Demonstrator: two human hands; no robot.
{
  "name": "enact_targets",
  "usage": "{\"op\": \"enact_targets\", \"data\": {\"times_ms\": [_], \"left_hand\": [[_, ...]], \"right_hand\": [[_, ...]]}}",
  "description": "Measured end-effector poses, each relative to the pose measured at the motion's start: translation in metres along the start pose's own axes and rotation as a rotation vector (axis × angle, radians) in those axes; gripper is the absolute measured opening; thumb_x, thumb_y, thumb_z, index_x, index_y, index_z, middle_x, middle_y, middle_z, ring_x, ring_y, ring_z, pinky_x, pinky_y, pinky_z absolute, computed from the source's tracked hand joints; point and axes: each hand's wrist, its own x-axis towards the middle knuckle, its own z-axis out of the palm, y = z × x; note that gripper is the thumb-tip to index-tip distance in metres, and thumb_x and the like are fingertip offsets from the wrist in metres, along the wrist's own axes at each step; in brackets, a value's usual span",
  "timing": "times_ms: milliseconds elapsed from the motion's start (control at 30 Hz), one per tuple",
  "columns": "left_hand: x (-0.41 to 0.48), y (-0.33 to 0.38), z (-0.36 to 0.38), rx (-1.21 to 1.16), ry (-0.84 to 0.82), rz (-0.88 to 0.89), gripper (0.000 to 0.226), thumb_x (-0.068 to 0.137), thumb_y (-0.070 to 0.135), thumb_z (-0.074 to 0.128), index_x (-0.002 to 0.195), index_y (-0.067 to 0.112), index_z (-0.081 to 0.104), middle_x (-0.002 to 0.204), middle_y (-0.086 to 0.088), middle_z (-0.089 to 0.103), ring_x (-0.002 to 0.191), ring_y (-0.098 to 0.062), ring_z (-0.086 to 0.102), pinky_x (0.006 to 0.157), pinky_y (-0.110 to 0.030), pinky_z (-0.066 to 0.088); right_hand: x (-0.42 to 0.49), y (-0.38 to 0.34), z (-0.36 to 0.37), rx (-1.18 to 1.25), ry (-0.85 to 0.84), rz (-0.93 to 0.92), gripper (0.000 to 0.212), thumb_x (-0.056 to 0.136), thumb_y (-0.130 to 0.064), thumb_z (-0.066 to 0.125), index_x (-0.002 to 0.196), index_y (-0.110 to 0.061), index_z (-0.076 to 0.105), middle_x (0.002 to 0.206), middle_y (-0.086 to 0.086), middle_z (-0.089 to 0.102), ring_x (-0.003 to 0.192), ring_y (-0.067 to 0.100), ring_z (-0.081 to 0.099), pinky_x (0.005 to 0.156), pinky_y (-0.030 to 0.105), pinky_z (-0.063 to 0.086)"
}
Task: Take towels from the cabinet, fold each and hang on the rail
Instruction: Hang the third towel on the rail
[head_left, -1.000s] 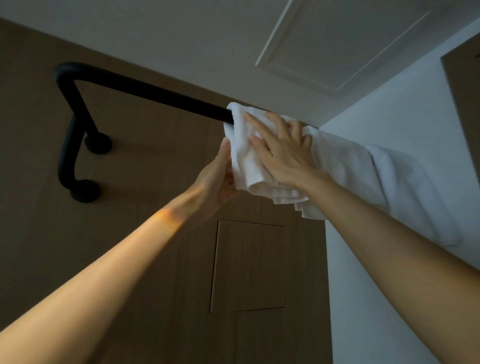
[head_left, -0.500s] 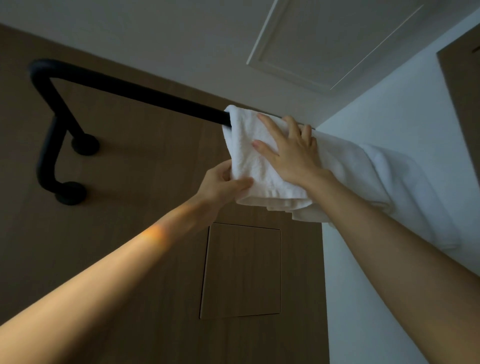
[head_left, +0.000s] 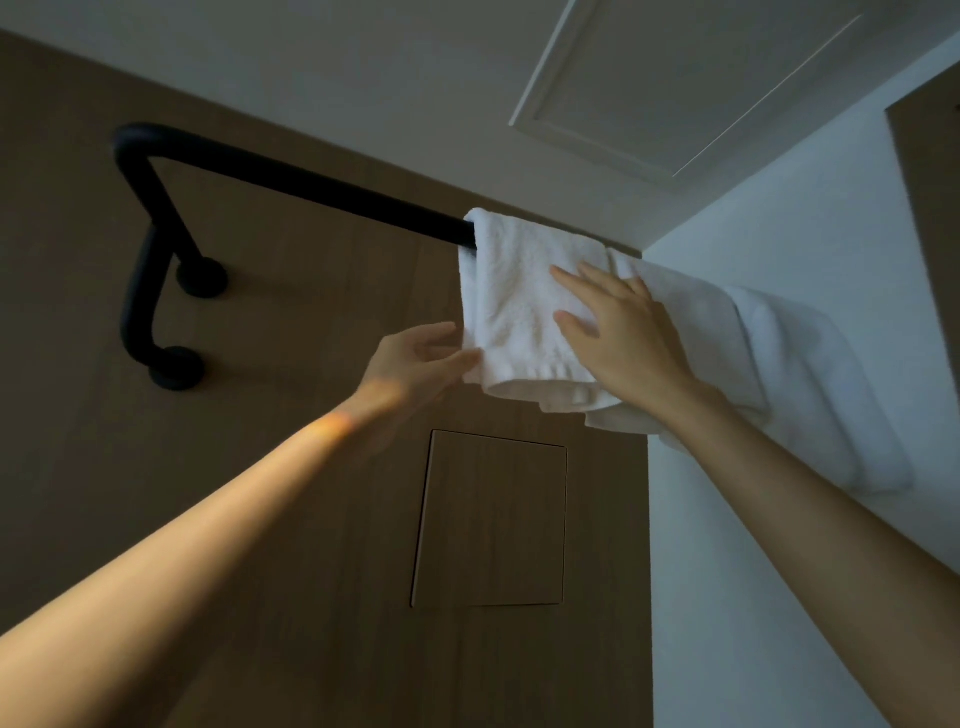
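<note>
Head view, looking up. Black rail (head_left: 311, 187) runs along the wood wall (head_left: 234, 493); its left end bends down to two round mounts (head_left: 176, 370) on that wall.

Rail as holder, contents L to R:
- small towel (head_left: 514, 291), white, folded, draped over the rail, front layer hanging down, btm hem roughly level.
- big towel (head_left: 810, 374), white, just right of the small one and touching it, hanging lower, by the corner w/ the white wall (head_left: 779, 597).

Hands:
- right hand (head_left: 618, 332): flat on the front of the small towel, right half; fingers straight and spread, palm on the cloth. Nothing gripped.
- left hand (head_left: 410, 358): fingers stretched nearly straight, tips touching the towel's lower left edge, not wrapped round it. Slight blur here.
- Hands apart, one at ea. side of the towel's front. Both forearms bare, reaching up from the btm of the frame; warm light patch on the left forearm near the wrist.

Other:
- flat panel door (head_left: 491, 519), flush in the wood wall below the towels, shut; what is behind it can't be seen.
- ceiling hatch (head_left: 675, 88), white frame, shut, above right.
- brown surface at far right edge; can't tell what it is.
</note>
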Motion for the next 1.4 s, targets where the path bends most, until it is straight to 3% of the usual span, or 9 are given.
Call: {"op": "enact_targets", "data": {"times_ms": [133, 200, 300, 467, 567, 667, 1033, 1400], "left_hand": [[-0.021, -0.001, -0.024, 0.129, 0.044, 0.065, 0.047, 0.088, 0.033, 0.066, 0.132, 0.024, 0.056, 0.1, 0.016, 0.065, 0.097, -0.003, 0.063, 0.094, -0.026, 0.049], [-0.036, -0.001, -0.036, 0.218, 0.032, 0.1, 0.044, 0.09, 0.032, 0.063, 0.132, 0.024, 0.056, 0.106, 0.015, 0.065, 0.1, -0.002, 0.06, 0.09, -0.019, 0.045], [-0.067, -0.007, -0.052, 0.336, 0.022, 0.182, 0.042, 0.091, 0.033, 0.06, 0.132, 0.025, 0.056, 0.118, 0.01, 0.066, 0.108, -0.003, 0.061, 0.095, -0.021, 0.047], [-0.123, -0.026, -0.071, 0.617, -0.038, 0.266, 0.043, 0.094, 0.042, 0.051, 0.137, 0.036, 0.049, 0.13, 0.012, 0.059, 0.116, -0.012, 0.057, 0.093, -0.04, 0.05], [-0.159, -0.031, -0.076, 0.708, -0.081, 0.293, 0.043, 0.096, 0.041, 0.049, 0.138, 0.036, 0.047, 0.134, 0.015, 0.055, 0.122, -0.011, 0.052, 0.093, -0.038, 0.05], [-0.193, -0.032, -0.078, 0.765, -0.112, 0.315, 0.043, 0.096, 0.039, 0.05, 0.139, 0.035, 0.046, 0.135, 0.013, 0.054, 0.123, -0.012, 0.051, 0.091, -0.035, 0.048], [-0.315, -0.055, -0.084, 0.832, -0.216, 0.211, 0.043, 0.096, 0.038, 0.05, 0.138, 0.029, 0.048, 0.134, 0.009, 0.056, 0.121, -0.012, 0.052, 0.092, -0.026, 0.044], [-0.457, -0.072, -0.052, 0.881, -0.325, -0.066, 0.045, 0.096, 0.036, 0.05, 0.14, 0.025, 0.047, 0.135, 0.006, 0.056, 0.122, -0.014, 0.052, 0.093, -0.028, 0.045]], "right_hand": [[-0.033, -0.014, -0.013, 0.021, 0.019, -0.019, 0.048, 0.098, -0.039, 0.046, 0.145, -0.037, 0.039, 0.153, -0.006, 0.036, 0.138, 0.019, 0.034, 0.111, 0.041, 0.029], [-0.051, -0.024, -0.019, 0.049, 0.034, -0.026, 0.046, 0.098, -0.04, 0.045, 0.144, -0.035, 0.042, 0.152, -0.006, 0.039, 0.136, 0.017, 0.037, 0.112, 0.042, 0.031], [-0.081, -0.043, -0.027, 0.077, 0.026, -0.043, 0.044, 0.098, -0.038, 0.048, 0.142, -0.034, 0.045, 0.149, -0.005, 0.043, 0.135, 0.016, 0.039, 0.111, 0.04, 0.031], [-0.141, -0.078, -0.036, 0.103, -0.054, -0.003, 0.045, 0.098, -0.04, 0.047, 0.142, -0.036, 0.044, 0.149, -0.01, 0.042, 0.138, 0.013, 0.036, 0.114, 0.039, 0.026], [-0.18, -0.096, -0.041, 0.106, -0.162, 0.059, 0.045, 0.099, -0.041, 0.045, 0.144, -0.04, 0.041, 0.15, -0.013, 0.04, 0.138, 0.013, 0.034, 0.115, 0.036, 0.021], [-0.217, -0.113, -0.045, 0.077, -0.237, 0.079, 0.047, 0.097, -0.046, 0.039, 0.144, -0.039, 0.041, 0.148, -0.011, 0.044, 0.134, 0.015, 0.039, 0.113, 0.039, 0.025], [-0.346, -0.144, -0.046, 0.174, -0.506, 0.109, 0.046, 0.096, -0.046, 0.04, 0.141, -0.038, 0.045, 0.145, -0.011, 0.047, 0.134, 0.013, 0.04, 0.113, 0.035, 0.017], [-0.481, -0.146, -0.056, 0.377, -0.767, 0.144, 0.042, 0.095, -0.044, 0.041, 0.134, -0.035, 0.053, 0.133, -0.013, 0.056, 0.126, 0.01, 0.046, 0.107, 0.029, 0.024]]}}
